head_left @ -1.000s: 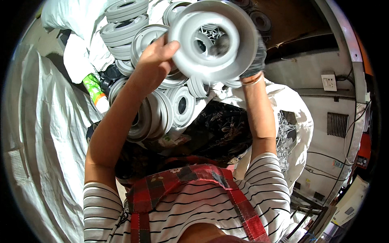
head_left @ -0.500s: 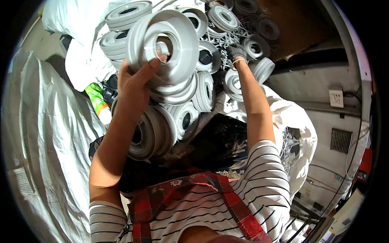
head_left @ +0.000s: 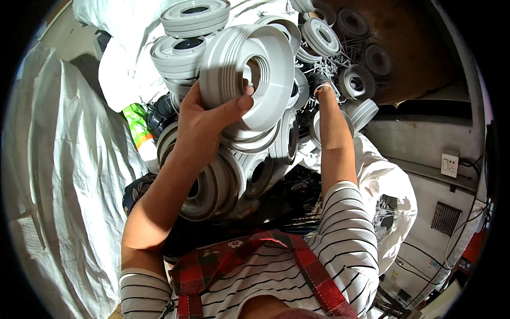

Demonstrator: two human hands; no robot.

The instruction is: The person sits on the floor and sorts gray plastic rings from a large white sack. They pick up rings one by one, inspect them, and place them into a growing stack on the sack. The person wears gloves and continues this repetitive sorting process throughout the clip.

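My left hand (head_left: 210,114) holds up a large light-grey plastic ring (head_left: 279,93) with a stepped, ribbed collar. The thumb lies over the near rim, and a fingertip shows in the central hole. Just beneath and behind it are more stacked grey rings (head_left: 254,141). My right hand (head_left: 321,84), in a dark glove with a pale band at the wrist, reaches down among thin grey plastic pieces (head_left: 348,52). Its fingers are hidden, so any hold on something cannot be seen. A grey ring (head_left: 357,84) lies just right of that hand.
White sacking (head_left: 64,175) hangs along the left. Further grey rings (head_left: 194,16) are piled at the back left. An open white sack (head_left: 396,178) with thin pieces inside sits right of my right arm. A wall socket (head_left: 450,164) is on the right.
The view has shifted, carrying most of the scene rightward and downward in the picture. The left hand still holds the ring. Against the pile, the right hand has moved slightly left, away from the nearby ring.
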